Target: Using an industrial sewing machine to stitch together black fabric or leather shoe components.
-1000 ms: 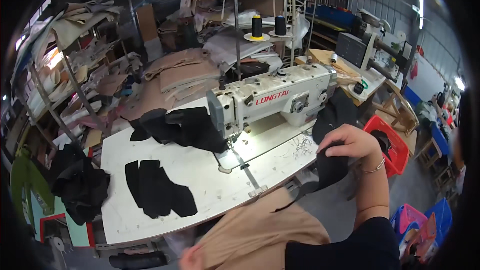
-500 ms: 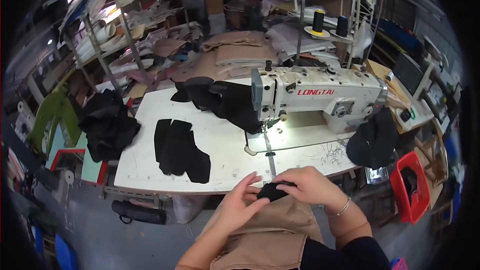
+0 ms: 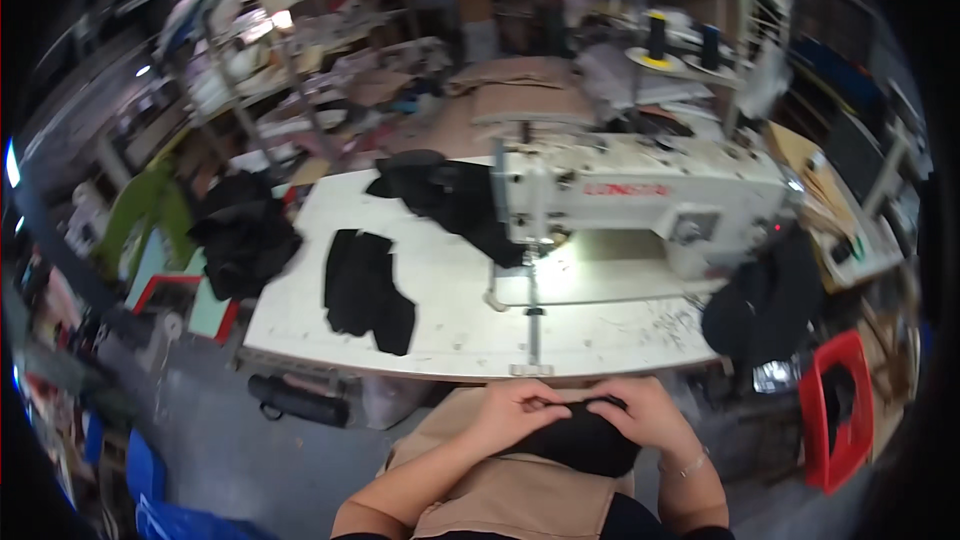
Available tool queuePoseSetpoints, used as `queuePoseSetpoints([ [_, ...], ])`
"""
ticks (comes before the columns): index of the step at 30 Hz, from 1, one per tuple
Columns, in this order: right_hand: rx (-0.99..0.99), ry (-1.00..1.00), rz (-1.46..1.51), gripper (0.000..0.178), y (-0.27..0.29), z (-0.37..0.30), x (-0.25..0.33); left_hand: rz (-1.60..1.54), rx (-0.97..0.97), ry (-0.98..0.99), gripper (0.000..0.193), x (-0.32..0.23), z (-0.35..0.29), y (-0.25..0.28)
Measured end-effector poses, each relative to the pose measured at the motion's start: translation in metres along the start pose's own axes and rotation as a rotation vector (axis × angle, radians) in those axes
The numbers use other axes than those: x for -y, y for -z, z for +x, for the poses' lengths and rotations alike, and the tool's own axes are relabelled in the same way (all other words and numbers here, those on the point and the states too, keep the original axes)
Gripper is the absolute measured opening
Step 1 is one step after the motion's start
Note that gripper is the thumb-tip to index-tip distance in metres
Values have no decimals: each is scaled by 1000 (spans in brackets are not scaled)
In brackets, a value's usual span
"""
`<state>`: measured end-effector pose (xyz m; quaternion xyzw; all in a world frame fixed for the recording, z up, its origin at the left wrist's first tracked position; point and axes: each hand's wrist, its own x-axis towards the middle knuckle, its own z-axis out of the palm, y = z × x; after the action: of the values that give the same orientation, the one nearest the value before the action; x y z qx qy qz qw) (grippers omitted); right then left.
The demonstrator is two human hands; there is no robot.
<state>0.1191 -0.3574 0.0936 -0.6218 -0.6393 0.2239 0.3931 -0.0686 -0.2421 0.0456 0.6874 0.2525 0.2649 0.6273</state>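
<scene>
Just below the front edge of the sewing table (image 3: 470,340), a piece of black fabric (image 3: 578,443) hangs over my lap between both hands. The fingers of my left hand (image 3: 515,414) pinch its upper edge on the left. My right hand (image 3: 645,414) grips the same edge on the right, thumb pointing inward. A white sewing machine (image 3: 640,185) stands on the table straight ahead, its lamp lit. More black fabric (image 3: 440,195) lies to the left of its needle and reaches under it. Cut black pieces (image 3: 368,290) lie on the table's left part.
A heap of black fabric (image 3: 245,235) sits left of the table, and another black pile (image 3: 765,300) hangs at its right end. A red plastic basket (image 3: 812,420) stands at the right. Thread cones (image 3: 657,38) rise behind the machine. Stacked brown sheets (image 3: 530,100) lie farther back.
Both hands have moved lower, toward my lap. The black fabric, bunched up before, is now spread out and hanging between them. The whole view has shifted slightly.
</scene>
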Motion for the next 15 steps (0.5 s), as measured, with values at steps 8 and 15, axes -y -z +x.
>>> queuePoseSetpoints([
  [8,196,204,-456,42,-6,-2,22,192,135,-338,15,7,-1,-14],
  [15,324,73,-177,21,-18,27,27,223,204,-234,16,10,-14,33],
])
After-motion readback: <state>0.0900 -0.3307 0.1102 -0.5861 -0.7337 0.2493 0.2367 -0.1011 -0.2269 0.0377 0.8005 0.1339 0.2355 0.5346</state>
